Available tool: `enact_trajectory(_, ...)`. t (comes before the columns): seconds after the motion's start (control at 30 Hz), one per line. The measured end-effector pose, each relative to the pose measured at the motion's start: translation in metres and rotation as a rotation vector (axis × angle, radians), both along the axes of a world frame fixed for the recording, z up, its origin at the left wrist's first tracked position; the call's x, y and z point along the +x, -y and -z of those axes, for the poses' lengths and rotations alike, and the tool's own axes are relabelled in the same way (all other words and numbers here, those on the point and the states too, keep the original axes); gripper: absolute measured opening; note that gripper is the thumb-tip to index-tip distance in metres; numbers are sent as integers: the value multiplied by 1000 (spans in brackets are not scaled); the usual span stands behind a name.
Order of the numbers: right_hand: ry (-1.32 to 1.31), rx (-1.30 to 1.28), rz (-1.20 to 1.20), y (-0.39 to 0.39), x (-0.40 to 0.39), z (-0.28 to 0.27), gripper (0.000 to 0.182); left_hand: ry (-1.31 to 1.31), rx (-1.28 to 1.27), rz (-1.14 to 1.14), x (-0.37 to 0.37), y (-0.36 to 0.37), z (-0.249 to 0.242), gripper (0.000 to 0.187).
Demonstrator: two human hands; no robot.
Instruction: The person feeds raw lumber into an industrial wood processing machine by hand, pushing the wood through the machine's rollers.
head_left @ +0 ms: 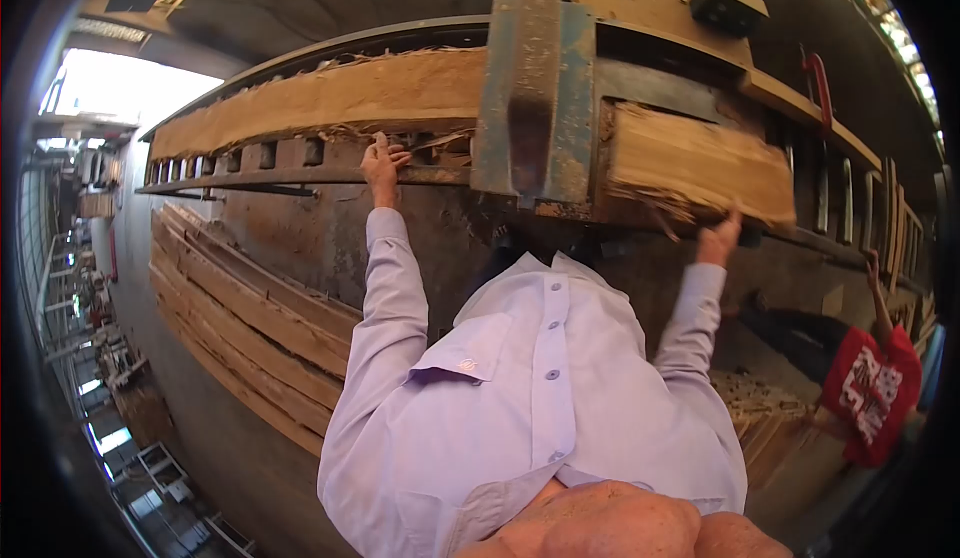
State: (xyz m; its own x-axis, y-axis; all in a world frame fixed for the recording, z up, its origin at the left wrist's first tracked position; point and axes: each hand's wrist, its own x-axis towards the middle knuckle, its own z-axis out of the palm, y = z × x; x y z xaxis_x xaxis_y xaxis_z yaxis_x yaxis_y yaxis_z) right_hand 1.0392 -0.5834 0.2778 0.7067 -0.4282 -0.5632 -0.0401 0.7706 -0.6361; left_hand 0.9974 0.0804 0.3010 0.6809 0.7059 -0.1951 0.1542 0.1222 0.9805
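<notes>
A long rough-edged wooden plank (pixel 330 98) lies on the roller frame to the left of a worn blue machine housing (pixel 570 98). On the housing's right side is the other stretch of wood, a plank (pixel 690 163) with splintered near edge; whether both are one piece is hidden by the housing. My left hand (pixel 382 170) is at the left plank's near edge, above the frame's rail, fingers apart beside loose shavings. With my right hand (pixel 718 240) I grip the right plank's near edge; part of those fingers is hidden.
Long boards (pixel 240 318) are stacked on the floor at left. A co-worker in a red shirt (pixel 872 393) stands at right, one arm reaching to the roller frame (pixel 845 193). A dark box (pixel 728 6) sits on the boards behind the machine, near a red curved handle (pixel 820 88).
</notes>
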Motion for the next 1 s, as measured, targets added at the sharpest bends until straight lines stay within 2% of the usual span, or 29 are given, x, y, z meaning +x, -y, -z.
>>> enact_trajectory(0.1,51,-149,32,126,0,3,49,17,-53,-76,-11,0,-2,42)
enact_trajectory(0.13,25,-189,118,157,5,-1,52,19,-50,-84,-14,-5,-1,42)
enact_trajectory(0.17,-2,-228,205,176,11,-9,56,29,-11,-169,-15,-12,1,42)
enact_trajectory(0.23,-242,-300,354,196,27,-40,57,42,31,-262,-12,-29,5,42)
enact_trajectory(0.27,-240,-296,353,191,27,-39,57,20,-27,-299,-3,-37,5,45)
enact_trajectory(0.3,-153,-411,316,185,28,-37,53,-1,-84,-337,1,-46,4,48)
enact_trajectory(0.33,-66,-536,300,187,21,-39,50,1,-92,-317,8,-48,1,48)
enact_trajectory(0.4,145,-934,290,173,27,10,31,-13,-234,-230,14,-56,-14,53)
enact_trajectory(0.43,78,-1197,371,164,35,34,29,42,-273,-178,18,-61,-16,52)
enact_trajectory(0.47,-65,-1652,260,107,24,0,30,74,-267,-170,22,-69,-14,49)
enact_trajectory(0.5,-36,-1867,194,65,24,-16,31,119,-191,-62,18,-89,2,48)
enact_trajectory(0.53,-42,-1948,107,27,22,-24,28,60,-248,-94,21,-93,-7,49)
enact_trajectory(0.57,53,-1910,-78,0,18,-42,27,1,-301,-133,29,-94,-15,52)
enact_trajectory(0.63,70,-1854,-251,-20,22,-26,28,-84,-309,-217,46,-88,-27,66)
enact_trajectory(0.73,71,-1783,-342,-19,23,-6,35,-92,-306,-258,64,-83,-22,73)
enact_trajectory(0.8,5,-1865,-420,-9,26,-2,49,-13,-413,-388,67,-62,-24,60)
enact_trajectory(0.83,11,-1860,-422,-5,29,-2,49,-11,-407,-393,72,-64,-15,60)
enact_trajectory(0.9,-30,-1899,-392,-3,40,-1,59,34,-223,-226,80,-74,13,41)
enact_trajectory(0.93,-8,-1835,-423,-5,52,0,69,30,-255,-263,80,-76,8,26)
enact_trajectory(1.0,2,-1828,-430,-13,80,-8,70,17,-252,-294,77,-65,-6,26)
